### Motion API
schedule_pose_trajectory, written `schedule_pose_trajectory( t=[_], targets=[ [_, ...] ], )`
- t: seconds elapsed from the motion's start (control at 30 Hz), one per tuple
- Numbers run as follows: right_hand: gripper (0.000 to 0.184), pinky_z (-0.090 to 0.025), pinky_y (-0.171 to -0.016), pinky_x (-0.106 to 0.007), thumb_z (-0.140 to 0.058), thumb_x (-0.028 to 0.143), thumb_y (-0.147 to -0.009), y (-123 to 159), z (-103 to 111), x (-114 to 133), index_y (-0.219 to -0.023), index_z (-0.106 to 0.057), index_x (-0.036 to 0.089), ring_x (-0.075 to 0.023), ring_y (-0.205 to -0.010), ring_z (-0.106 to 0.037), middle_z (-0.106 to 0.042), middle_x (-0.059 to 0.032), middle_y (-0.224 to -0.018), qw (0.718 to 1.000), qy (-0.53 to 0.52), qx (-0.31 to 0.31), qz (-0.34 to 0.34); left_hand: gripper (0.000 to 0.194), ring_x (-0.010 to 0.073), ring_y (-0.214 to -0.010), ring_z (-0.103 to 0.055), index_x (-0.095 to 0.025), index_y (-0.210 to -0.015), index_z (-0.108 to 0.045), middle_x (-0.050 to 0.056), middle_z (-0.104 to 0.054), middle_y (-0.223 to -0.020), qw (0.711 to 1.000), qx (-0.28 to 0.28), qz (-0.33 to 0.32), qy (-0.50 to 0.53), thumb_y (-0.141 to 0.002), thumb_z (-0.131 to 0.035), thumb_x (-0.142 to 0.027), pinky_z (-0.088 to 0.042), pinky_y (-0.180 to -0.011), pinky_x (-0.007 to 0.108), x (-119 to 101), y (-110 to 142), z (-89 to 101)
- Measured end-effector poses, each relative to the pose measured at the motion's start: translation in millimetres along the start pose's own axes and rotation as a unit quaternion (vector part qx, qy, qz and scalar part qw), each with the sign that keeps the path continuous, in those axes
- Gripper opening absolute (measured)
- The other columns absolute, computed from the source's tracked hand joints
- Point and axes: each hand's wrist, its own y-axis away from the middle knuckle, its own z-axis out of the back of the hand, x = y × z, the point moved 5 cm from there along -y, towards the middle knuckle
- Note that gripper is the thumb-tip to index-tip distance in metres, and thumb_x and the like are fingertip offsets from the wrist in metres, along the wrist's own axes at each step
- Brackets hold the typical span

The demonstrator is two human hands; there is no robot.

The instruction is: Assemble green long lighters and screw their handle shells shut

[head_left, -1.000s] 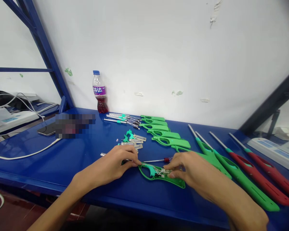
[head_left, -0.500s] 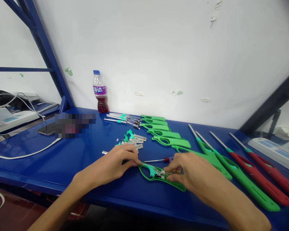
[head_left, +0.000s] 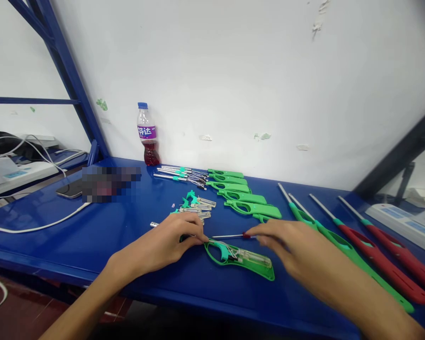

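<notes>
My left hand point(head_left: 184, 233) is closed, pinching the nozzle end of an opened green lighter shell point(head_left: 265, 274) between thumb and fingertips. Inside the shell lie a teal trigger point(head_left: 224, 252), thin wires and a clear fuel tank point(head_left: 257, 257). Just behind the shell is a screwdriver point(head_left: 228, 236) with a thin metal shaft and a red and clear handle. Over that handle hovers my right hand point(head_left: 286, 241), index finger and thumb apart; whether they touch it is unclear. The hand partly covers a green shell half point(head_left: 264, 218).
Metal nozzle rods with wires point(head_left: 172, 174), green shell halves point(head_left: 251, 196) and clear fuel tanks point(head_left: 201, 208) lie beyond my hands. Red lighters point(head_left: 371, 255) rest at the right. A drink bottle point(head_left: 148, 137) stands by the wall; a phone point(head_left: 69, 190) lies left.
My right hand has let go of the fuel tank in the shell and moved up and right to the screwdriver handle. The tank now shows fully. My left hand stays put.
</notes>
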Motion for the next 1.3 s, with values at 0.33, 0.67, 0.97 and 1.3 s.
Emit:
schedule_pose_trajectory(
  t=[0.33,0.67,0.97,1.3],
  targets=[
    [0.043,-0.056,-0.105,-0.054,-0.064,0.047,-0.092,0,8,-91,-0.131,-0.077,0.033,-0.038,-0.123,-0.073,-0.078,-0.0059,-0.134,0.995,0.017,-0.072,-0.063,0.016,0.0158,-0.101,-0.067,-0.026,-0.1,-0.079,-0.001,-0.07,-0.108,1.0,0.001,0.008,-0.007,-0.104,-0.068,-0.015,-0.046,-0.094,0.026,1,4,-1.5],
    [0.045,-0.061,-0.091,-0.044,-0.076,0.045,-0.079,-4,4,-125,-0.122,-0.082,0.033,-0.0357,-0.106,-0.079,-0.085,-0.0038,-0.111,0.993,-0.021,-0.046,-0.104,0.019,0.0154,-0.096,-0.068,-0.024,-0.098,-0.08,0.0,-0.071,-0.106,1.0,-0.002,-0.001,-0.002,-0.104,-0.066,-0.012,-0.049,-0.089,0.026,-2,2,0.0],
    [0.051,-0.062,-0.098,-0.048,-0.073,0.058,-0.081,16,30,-90,-0.123,-0.082,0.031,-0.0384,-0.116,-0.077,-0.082,-0.0048,-0.126,0.99,-0.063,-0.032,-0.119,0.02,0.0179,-0.102,-0.069,-0.028,-0.109,-0.081,0.0,-0.073,-0.11,1.0,-0.002,0.011,-0.014,-0.103,-0.068,-0.013,-0.05,-0.094,0.029,-3,3,1.0],
    [0.041,-0.054,-0.111,-0.05,-0.076,0.043,-0.091,5,2,-6,-0.132,-0.077,0.039,-0.0337,-0.128,-0.069,-0.077,0.0009,-0.137,0.997,-0.054,0.047,-0.013,0.034,0.0284,-0.131,-0.065,-0.031,-0.138,-0.07,0.004,-0.073,-0.134,0.996,-0.026,0.038,-0.078,-0.104,-0.067,-0.035,-0.048,-0.116,0.045,-3,10,3.4]
  ],
)
